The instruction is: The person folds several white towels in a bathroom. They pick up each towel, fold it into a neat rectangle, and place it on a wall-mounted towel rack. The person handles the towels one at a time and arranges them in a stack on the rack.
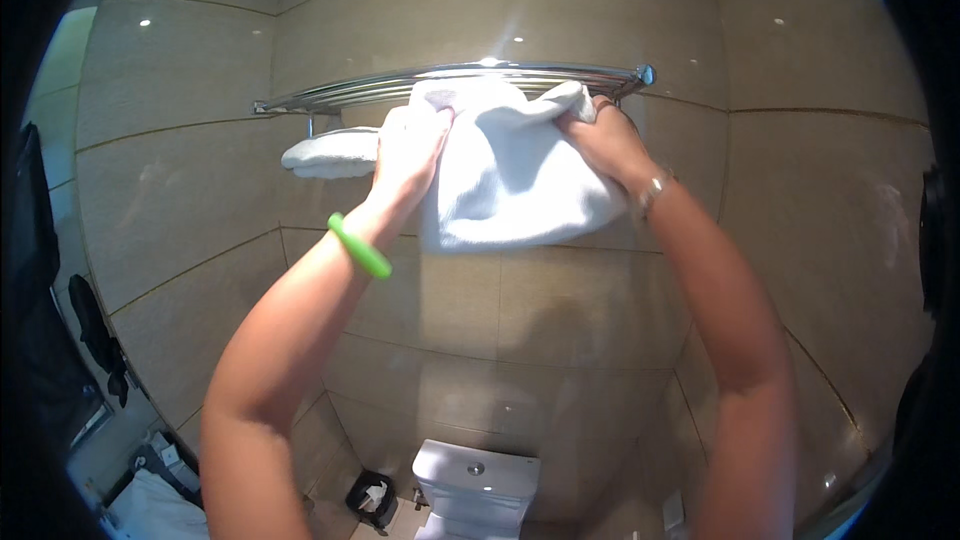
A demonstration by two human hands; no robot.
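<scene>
White towel (510,180) judged soft, light, limp; top edge pinched closed by left hand (410,145) and right hand (605,140), 2 corners best gripped.

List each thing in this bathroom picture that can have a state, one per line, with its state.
White towel: hanging from the rack, gripped at its top by both hands.
Left hand: closed on the towel.
Right hand: closed on the towel.
Rack: fixed to the wall, level.
Second towel: lying under the rack's left end, untouched.
Toilet: tank lid on.
Bin: open, paper inside.
</scene>
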